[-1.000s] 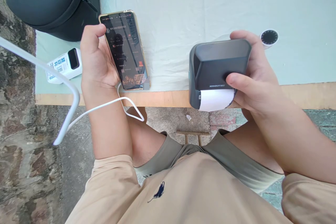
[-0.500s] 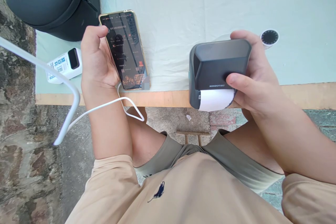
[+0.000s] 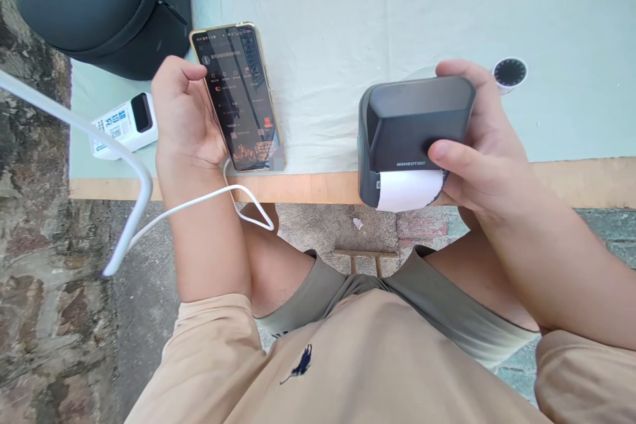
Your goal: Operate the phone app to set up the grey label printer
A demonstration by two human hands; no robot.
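My left hand [image 3: 187,112] is closed round a smartphone [image 3: 238,99] in a gold-edged case, thumb at its left side. Its screen is lit with a dark page of small icons and text. A white cable [image 3: 209,194] loops from the phone's lower end across my wrist. My right hand [image 3: 484,139] grips a dark grey label printer [image 3: 422,119] marked NIIMBOT, thumb on its front face and fingers behind it. White label paper [image 3: 410,190] curls out of the printer's lower slot. Both things are held up over the table's near edge.
A black zippered case [image 3: 99,6] stands at the back left. Near it lies a white package [image 3: 124,126] with blue print. A small white cylinder with a dark face [image 3: 510,71] sits on the pale cloth [image 3: 318,26] at right. A thick white strand [image 3: 134,212] crosses the left foreground.
The phone appears very slightly lower, and my left thumb has slid a little down along its edge. The printer stays almost still in my right hand.
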